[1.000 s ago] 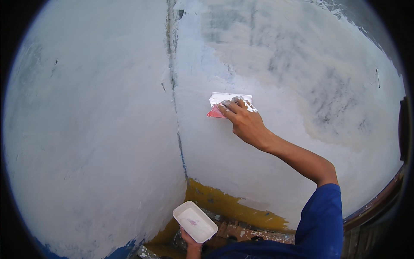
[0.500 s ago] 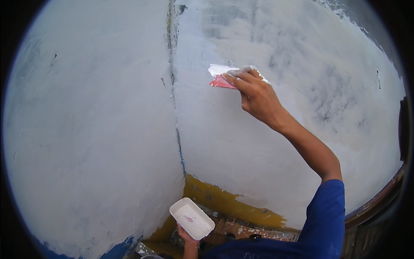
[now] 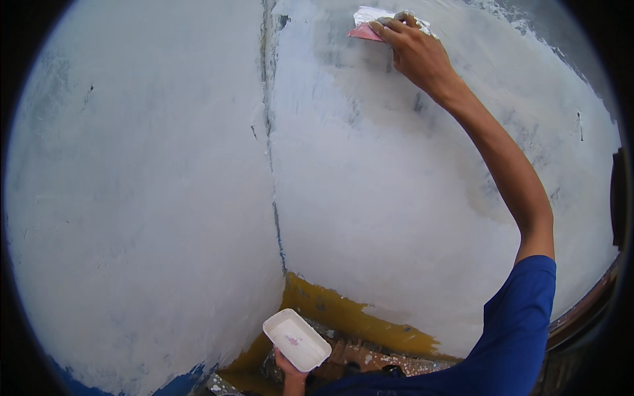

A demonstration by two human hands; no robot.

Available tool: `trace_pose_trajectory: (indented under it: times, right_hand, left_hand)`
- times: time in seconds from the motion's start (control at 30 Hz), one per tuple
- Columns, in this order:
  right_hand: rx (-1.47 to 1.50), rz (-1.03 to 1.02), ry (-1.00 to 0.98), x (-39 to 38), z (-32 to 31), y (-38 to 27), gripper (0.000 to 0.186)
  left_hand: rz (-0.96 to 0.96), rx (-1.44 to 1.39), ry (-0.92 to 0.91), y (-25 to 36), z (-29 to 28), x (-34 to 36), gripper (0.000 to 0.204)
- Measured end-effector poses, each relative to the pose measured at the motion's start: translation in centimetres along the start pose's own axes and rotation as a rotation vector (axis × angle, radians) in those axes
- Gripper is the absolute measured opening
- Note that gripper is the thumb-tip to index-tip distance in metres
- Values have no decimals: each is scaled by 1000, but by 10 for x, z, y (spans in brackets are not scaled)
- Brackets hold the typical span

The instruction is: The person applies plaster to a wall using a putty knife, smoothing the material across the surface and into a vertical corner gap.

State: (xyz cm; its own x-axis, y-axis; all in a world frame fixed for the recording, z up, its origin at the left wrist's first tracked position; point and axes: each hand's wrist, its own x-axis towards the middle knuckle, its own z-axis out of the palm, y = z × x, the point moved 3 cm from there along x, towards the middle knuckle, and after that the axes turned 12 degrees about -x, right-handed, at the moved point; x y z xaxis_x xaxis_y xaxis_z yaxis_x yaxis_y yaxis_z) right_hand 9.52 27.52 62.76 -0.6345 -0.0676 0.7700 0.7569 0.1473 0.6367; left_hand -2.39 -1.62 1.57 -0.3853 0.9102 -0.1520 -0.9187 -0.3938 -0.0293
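High on the right-hand wall [image 3: 396, 185], my right hand [image 3: 421, 58] is closed around a red putty scraper [image 3: 366, 32]. White putty coats the scraper's upper part, and some is smeared on my fingers. The blade lies at or very close to the wall; exact contact is hard to make out. Low down near the corner, my left hand [image 3: 288, 367] grips a white rectangular tray [image 3: 317, 351] by its lower left side. The tray is tilted so its inside shows, with a white coating and a small pinkish patch on the bottom.
The left-hand wall [image 3: 145, 185] meets the right one at a rough, cracked corner [image 3: 267, 119]. A mustard-yellow band [image 3: 350, 317] runs along the right wall's base, and blue paint [image 3: 181, 383] shows at the left wall's foot. Paint-spattered boards [image 3: 370, 358] lie below.
My right hand has moved up and slightly right along the wall with the scraper, the arm stretching further. A smoother white coat shows below it. The tray has shifted only slightly.
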Motion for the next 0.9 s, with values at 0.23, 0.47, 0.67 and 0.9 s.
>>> trace_pose_trajectory:
  times: [0.23, 0.47, 0.67, 0.9]
  right_hand:
    - [315, -226, -349, -188, -13, -132, 45]
    - [113, 112, 187, -8, -53, 27, 42]
    - [-71, 23, 2, -12, -21, 22, 47]
    - [704, -3, -491, -191, -46, -150, 37]
  left_hand:
    - [-59, 38, -18, -3, 1, 7, 62]
    - [-65, 58, 2, -5, -4, 13, 64]
    - [-108, -14, 1, -10, -2, 9, 63]
    - [-124, 59, -54, -22, 4, 22, 65]
